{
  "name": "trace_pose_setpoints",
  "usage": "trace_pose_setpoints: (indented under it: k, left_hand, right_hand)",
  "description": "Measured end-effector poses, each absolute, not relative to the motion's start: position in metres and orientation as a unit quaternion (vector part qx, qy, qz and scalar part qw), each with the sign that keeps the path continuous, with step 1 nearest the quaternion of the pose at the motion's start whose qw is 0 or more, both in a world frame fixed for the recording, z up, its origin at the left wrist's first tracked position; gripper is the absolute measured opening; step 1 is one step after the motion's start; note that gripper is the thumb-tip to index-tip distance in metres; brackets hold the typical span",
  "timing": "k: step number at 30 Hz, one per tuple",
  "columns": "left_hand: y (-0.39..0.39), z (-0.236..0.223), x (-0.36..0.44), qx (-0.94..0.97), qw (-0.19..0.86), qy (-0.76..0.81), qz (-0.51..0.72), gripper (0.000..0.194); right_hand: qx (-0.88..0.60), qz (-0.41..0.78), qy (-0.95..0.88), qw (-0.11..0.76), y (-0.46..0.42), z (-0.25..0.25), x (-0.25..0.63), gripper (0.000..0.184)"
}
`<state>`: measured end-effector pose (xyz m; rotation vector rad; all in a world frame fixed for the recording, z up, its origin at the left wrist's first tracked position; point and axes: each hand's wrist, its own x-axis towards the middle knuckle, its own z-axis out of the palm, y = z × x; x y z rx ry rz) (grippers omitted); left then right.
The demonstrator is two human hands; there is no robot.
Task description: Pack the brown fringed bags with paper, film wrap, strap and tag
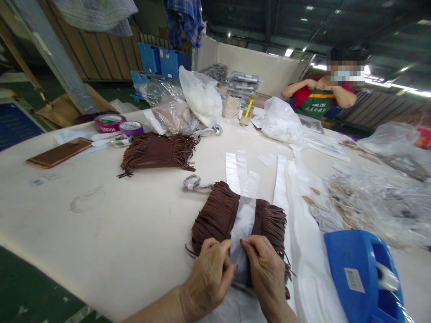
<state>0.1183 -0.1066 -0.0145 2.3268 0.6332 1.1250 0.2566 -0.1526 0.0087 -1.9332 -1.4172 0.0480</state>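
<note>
A brown fringed bag lies on the table in front of me, with a whitish translucent paper strip running across its middle. My left hand is closed in a pinch at the strip's left edge, low on the bag. On the other side, my right hand pinches the strip between thumb and forefinger. Beyond the bag's upper left corner rests a grey looped strap. A second brown fringed bag lies flat farther back on the left.
A blue tape dispenser stands at right beside white wrapping sheet. Plastic bags heap beyond it. Tape rolls and a phone lie at left. Across the table stands a person in a green apron.
</note>
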Motion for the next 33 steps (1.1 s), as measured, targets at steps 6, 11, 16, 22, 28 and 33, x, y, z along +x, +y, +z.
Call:
trace_pose_setpoints:
  k: [6,11,16,22,28,33]
  left_hand:
    - [-0.105,-0.008,0.123,0.901,0.099,0.214,0.363,0.024]
    - [-0.105,-0.003,0.124,0.925,0.033,0.229,0.303,0.032]
    - [-0.107,-0.002,0.126,0.921,-0.046,0.204,0.328,0.041]
    - [-0.106,-0.016,0.126,0.936,-0.038,0.151,0.316,0.049]
    - [-0.107,-0.023,0.124,0.942,-0.029,0.184,0.280,0.046]
    - [-0.107,-0.024,0.124,0.940,-0.032,0.197,0.275,0.042]
  right_hand:
    - [-0.768,0.004,-0.532,0.356,-0.149,0.008,0.252,0.041]
    - [-0.772,0.019,-0.522,0.361,-0.149,0.004,0.253,0.040]
    - [-0.780,0.035,-0.512,0.358,-0.149,0.002,0.252,0.038]
    - [-0.794,0.041,-0.503,0.339,-0.148,0.006,0.252,0.037]
    - [-0.802,0.092,-0.470,0.357,-0.143,0.009,0.254,0.028]
    - [-0.770,0.137,-0.407,0.472,-0.152,0.024,0.255,0.029]
